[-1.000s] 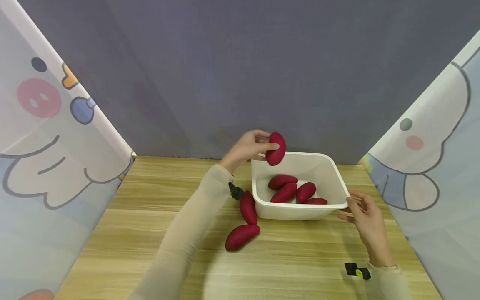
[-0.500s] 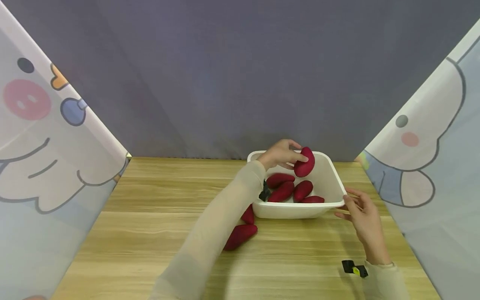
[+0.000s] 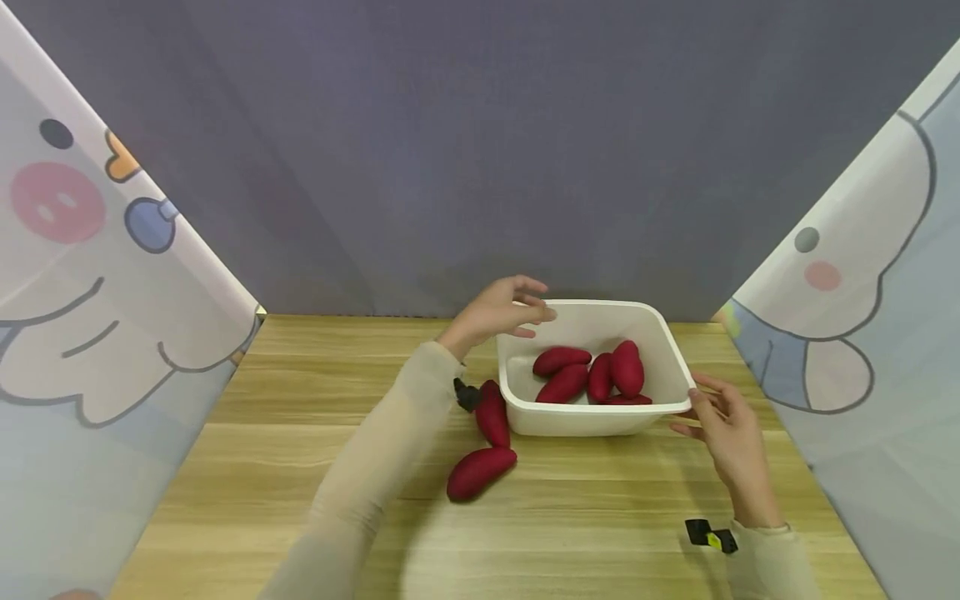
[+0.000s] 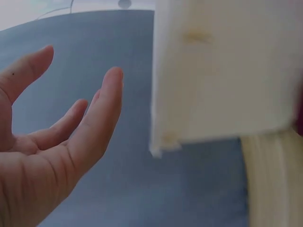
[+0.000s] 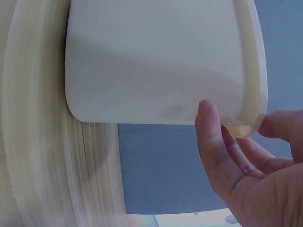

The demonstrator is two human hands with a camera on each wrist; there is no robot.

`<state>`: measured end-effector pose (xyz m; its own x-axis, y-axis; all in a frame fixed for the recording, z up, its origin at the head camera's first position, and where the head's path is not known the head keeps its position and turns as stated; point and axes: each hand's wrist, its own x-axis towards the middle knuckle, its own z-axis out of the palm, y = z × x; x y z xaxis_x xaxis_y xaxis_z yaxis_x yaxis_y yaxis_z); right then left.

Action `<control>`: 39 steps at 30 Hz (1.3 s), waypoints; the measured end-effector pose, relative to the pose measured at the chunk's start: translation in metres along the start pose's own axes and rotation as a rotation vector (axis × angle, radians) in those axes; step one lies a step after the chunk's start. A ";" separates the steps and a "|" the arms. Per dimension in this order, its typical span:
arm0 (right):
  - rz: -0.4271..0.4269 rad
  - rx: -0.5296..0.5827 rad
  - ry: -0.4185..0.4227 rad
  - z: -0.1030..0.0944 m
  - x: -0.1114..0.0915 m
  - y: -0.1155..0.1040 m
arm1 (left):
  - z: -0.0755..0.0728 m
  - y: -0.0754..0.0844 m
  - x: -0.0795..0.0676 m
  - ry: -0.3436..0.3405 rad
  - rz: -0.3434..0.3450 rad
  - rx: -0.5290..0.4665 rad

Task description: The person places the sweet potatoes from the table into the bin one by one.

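Left hand [image 3: 498, 312]: fingers parted and loosely bent, holding nothing; at the far left corner of the tub, apart from its wall in the left wrist view.

Right hand [image 3: 731, 433]: thumb and fingers pinching the rim at the near right corner of the tub.

Tub [image 3: 585, 423], one: off-white, rectangular, rounded corners, smooth and plastic-looking; upright between the two hands.

Dark red, elongated, tapering tubers, seven. Five lie inside the tub, between the hands; the rightmost large one [image 3: 627, 367], nearest the right hand of the upper pieces, overlaps a partly hidden one [image 3: 628, 400]. Two lie outside, nearer the person than the left hand: the first tuber [image 3: 492, 414] just beside the tub's left wall, the second tuber [image 3: 481, 474] by its near end.

Table [image 3: 300, 400]: pale, wood-grained, beneath all.

Backdrop [image 3: 480, 150]: grey-blue cloth, beyond both hands.
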<state>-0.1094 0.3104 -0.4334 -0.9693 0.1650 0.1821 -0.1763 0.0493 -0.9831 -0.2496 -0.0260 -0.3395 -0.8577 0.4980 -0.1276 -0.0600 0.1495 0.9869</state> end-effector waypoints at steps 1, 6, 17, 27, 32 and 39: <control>0.004 -0.002 0.003 -0.001 0.000 0.000 | -0.006 -0.005 -0.010 0.007 -0.001 -0.010; 0.035 -0.020 0.014 -0.003 0.001 0.000 | -0.031 -0.042 -0.055 0.030 -0.025 0.011; 0.040 -0.018 0.010 -0.001 0.002 0.000 | -0.035 -0.106 -0.116 -0.021 -0.086 0.042; 0.025 -0.025 -0.001 0.000 0.001 -0.001 | -0.020 -0.134 -0.124 -0.079 -0.086 0.298; 0.031 -0.035 0.000 0.000 0.001 -0.001 | -0.012 -0.139 -0.124 -0.108 -0.103 0.424; 0.045 -0.037 0.008 0.001 0.001 -0.002 | -0.004 -0.146 -0.124 -0.157 -0.114 0.498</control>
<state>-0.1101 0.3099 -0.4309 -0.9747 0.1760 0.1378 -0.1258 0.0778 -0.9890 -0.1368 -0.1132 -0.4672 -0.7709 0.5711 -0.2821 0.1340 0.5783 0.8047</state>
